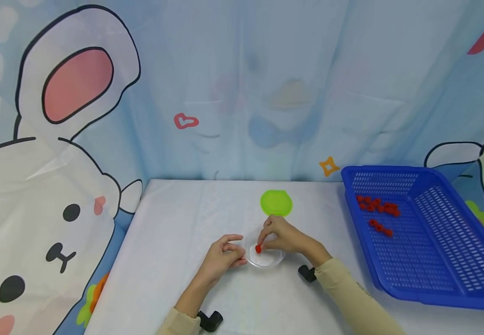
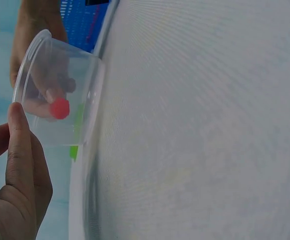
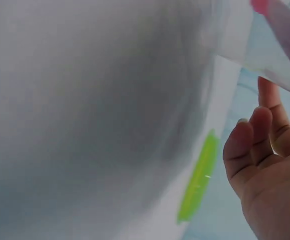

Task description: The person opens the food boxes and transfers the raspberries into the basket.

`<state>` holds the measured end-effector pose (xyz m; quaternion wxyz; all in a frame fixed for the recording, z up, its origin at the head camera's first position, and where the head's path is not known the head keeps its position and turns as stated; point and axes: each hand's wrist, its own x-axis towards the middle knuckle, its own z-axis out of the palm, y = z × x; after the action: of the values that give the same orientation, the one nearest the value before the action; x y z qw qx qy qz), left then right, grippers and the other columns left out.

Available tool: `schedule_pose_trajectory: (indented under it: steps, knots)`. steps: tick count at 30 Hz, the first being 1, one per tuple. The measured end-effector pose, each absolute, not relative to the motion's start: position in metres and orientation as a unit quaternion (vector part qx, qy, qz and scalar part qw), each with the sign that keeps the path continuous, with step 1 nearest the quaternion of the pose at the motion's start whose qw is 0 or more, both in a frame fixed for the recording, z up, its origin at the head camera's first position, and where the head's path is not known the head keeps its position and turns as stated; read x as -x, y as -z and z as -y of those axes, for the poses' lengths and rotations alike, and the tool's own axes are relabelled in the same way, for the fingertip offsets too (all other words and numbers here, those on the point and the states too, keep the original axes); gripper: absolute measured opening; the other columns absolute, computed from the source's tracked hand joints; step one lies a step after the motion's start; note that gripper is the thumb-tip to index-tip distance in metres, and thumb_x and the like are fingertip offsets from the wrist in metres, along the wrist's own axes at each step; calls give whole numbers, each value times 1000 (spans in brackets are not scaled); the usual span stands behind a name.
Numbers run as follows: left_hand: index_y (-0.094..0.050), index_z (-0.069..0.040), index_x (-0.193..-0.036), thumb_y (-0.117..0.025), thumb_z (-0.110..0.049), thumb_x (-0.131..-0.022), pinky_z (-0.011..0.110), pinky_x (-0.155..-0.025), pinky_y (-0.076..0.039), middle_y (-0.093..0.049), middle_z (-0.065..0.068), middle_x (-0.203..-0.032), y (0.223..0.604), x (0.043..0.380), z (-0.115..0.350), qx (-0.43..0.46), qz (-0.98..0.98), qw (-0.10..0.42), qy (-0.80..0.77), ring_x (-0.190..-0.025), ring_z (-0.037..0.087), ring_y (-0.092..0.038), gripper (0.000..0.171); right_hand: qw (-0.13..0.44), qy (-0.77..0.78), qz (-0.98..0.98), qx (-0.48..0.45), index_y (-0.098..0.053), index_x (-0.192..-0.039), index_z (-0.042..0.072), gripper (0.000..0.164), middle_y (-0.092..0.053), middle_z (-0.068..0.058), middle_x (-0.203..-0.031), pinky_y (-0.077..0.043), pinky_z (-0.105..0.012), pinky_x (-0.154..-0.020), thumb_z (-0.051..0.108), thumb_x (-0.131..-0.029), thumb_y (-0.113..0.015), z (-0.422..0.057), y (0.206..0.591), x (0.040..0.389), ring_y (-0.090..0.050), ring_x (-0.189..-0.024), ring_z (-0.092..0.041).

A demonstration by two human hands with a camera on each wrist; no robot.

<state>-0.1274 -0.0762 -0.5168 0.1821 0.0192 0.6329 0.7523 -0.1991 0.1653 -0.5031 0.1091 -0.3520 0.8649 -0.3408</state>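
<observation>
A clear round plastic cup [image 1: 263, 263] stands upright on the white table. My right hand [image 1: 284, 235] reaches down into it and pinches a small red bead [image 1: 258, 249] between thumb and fingertips; through the cup's wall the bead [image 2: 60, 108] shows above the bottom. At the cup's left side is my left hand [image 1: 223, 256], its fingers loosely bent. One fingertip [image 2: 17, 114] of it touches the rim from outside in the left wrist view. In the right wrist view the other fingers [image 3: 239, 145] of the right hand stay outside the cup, partly bent.
A flat green lid [image 1: 276, 203] lies behind the cup, close to the right hand. On the right stands a large blue basket [image 1: 421, 251] with several red beads [image 1: 377, 204] at its left side. A blue printed curtain [image 1: 233, 153] hangs along the table's back edge.
</observation>
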Motion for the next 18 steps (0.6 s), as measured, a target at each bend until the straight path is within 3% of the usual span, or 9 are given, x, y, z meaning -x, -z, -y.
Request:
schedule_pose_trajectory:
  steps: [13, 18]
  knots:
    - [-49, 8, -137, -66, 0, -95, 35, -81, -61, -64, 13, -96, 517, 126, 77, -22, -635, 184, -750, -81, 20, -69, 45, 143, 452, -820, 321, -79, -92, 11, 8, -57, -6, -102, -43, -51, -82, 7, -86, -79, -167, 512, 195, -45, -100, -26]
    - [-50, 7, -136, -67, 0, -95, 34, -80, -61, -64, 13, -96, 517, 126, 77, -23, -636, 182, -749, -80, 20, -70, 45, 142, 456, -820, 316, -79, -92, 16, 7, -56, -2, -103, -43, -49, -85, 11, -86, -80, -169, 515, 196, -45, -101, -22]
